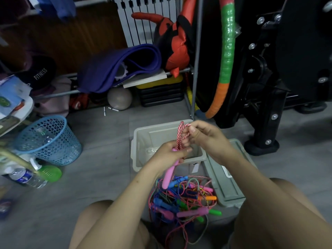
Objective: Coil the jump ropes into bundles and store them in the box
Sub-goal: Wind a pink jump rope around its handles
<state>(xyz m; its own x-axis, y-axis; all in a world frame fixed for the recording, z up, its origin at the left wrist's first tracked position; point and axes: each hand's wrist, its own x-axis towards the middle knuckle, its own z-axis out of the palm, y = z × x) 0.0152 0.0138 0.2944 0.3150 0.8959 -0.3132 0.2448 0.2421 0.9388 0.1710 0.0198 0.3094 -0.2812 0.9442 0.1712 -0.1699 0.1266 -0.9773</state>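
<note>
Head view: left hand (169, 151) grips pink handle (169, 174) and rope loops; right hand (204, 136) pinches the red-white rope (180, 135) top, above open grey box (143, 141). Tangled ropes pile (185, 198) nearer (between knees). Black bag (42, 72) reads "FITNESS".
</note>
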